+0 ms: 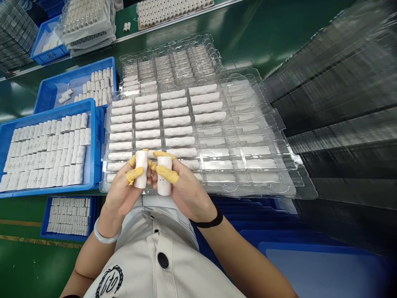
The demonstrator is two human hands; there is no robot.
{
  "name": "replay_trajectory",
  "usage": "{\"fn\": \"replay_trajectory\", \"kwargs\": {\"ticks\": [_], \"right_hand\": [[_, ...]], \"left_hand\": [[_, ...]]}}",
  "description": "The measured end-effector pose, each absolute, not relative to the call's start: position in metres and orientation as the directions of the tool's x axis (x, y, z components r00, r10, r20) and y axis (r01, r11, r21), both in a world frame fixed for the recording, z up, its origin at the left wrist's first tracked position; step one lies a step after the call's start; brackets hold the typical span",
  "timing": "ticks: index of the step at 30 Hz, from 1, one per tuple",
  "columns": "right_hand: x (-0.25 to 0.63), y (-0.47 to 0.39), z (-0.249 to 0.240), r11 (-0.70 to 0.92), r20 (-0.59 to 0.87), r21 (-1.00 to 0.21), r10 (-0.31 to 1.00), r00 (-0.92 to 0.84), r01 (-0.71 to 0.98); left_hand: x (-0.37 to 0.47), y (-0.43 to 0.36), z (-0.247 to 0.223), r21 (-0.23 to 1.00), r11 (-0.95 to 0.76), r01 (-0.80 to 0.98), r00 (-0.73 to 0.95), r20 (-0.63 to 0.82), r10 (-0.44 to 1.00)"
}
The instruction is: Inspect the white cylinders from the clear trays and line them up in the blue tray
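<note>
left hand [125,188]: we see it pinching one white cylinder [141,169] upright, yellow finger cots [134,174] on thumb and forefinger pressed to its sides; a pale bangle sits on that wrist
right hand [182,188]: pinching a second white part [164,176] the same way, upright, just beside the first; the two pieces look near-touching, we cannot tell if they meet; black band on that wrist
where: both parts held over the near edge of the clear blister tray [279,182], above the person's lap
tray fill: left columns of pockets hold white parts lying flat; right columns and near-right corner look unfilled
supply: blue bin [93,174] off the tray's left edge, packed with standing white parts; another blue bin behind it, partly filled
handling, our read: small, light, rigid; smooth moulded skin, likely slippery bare, so cots help; faint marking on the right piece faces the camera
grip point: mid-body, opposing sides, ends left free for seating in a pocket
fragility: parts look sturdy; the thin tray flexes, so we would press gently at its edge
stack: dark pile of spare trays [341,103] along the right edge of the bench
</note>
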State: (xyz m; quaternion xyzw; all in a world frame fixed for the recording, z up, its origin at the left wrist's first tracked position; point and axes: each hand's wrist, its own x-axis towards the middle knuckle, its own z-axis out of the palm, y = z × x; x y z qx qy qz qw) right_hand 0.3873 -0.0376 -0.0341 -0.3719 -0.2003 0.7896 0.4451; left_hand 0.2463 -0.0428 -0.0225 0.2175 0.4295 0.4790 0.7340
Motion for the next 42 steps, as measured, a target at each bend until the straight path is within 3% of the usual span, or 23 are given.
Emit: {"fn": "replay_trajectory", "kwargs": {"ticks": [5, 9, 12, 16, 20, 27, 36, 42], "right_hand": [[0.376, -0.04, -0.037, -0.441, -0.405, -0.855, 0.897, -0.179, -0.275], [0.378, -0.043, -0.035, -0.413, -0.34, -0.88, 0.892, -0.297, -0.233], [0.385, -0.043, -0.031, -0.468, -0.348, -0.799, 0.872, -0.344, -0.378], [0.395, -0.034, -0.028, -0.572, -0.383, -0.567, 0.82, -0.426, -0.592], [0.4, -0.026, -0.027, -0.617, -0.405, -0.409, 0.783, -0.473, -0.672], [0.401, -0.027, -0.028, -0.597, -0.433, -0.395, 0.791, -0.431, -0.698], [0.402, -0.031, -0.037, -0.566, -0.319, -0.437, 0.824, -0.468, -0.699], [0.401, -0.029, -0.036, -0.618, -0.279, -0.325, 0.786, -0.552, -0.716]], "left_hand": [[0.251, -0.047, -0.022, 0.807, 0.364, -0.466, 0.047, -0.388, 0.921], [0.247, -0.044, -0.021, 0.798, 0.347, -0.494, -0.014, -0.406, 0.914], [0.245, -0.041, -0.019, 0.753, 0.362, -0.55, 0.002, -0.432, 0.902], [0.246, -0.037, -0.019, 0.701, 0.392, -0.596, 0.039, -0.462, 0.886], [0.246, -0.036, -0.022, 0.677, 0.431, -0.597, 0.062, -0.497, 0.866], [0.244, -0.038, -0.022, 0.623, 0.478, -0.619, 0.129, -0.52, 0.844], [0.245, -0.04, -0.023, 0.683, 0.489, -0.542, 0.132, -0.505, 0.853], [0.246, -0.04, -0.022, 0.663, 0.469, -0.584, 0.154, -0.477, 0.865]]}}
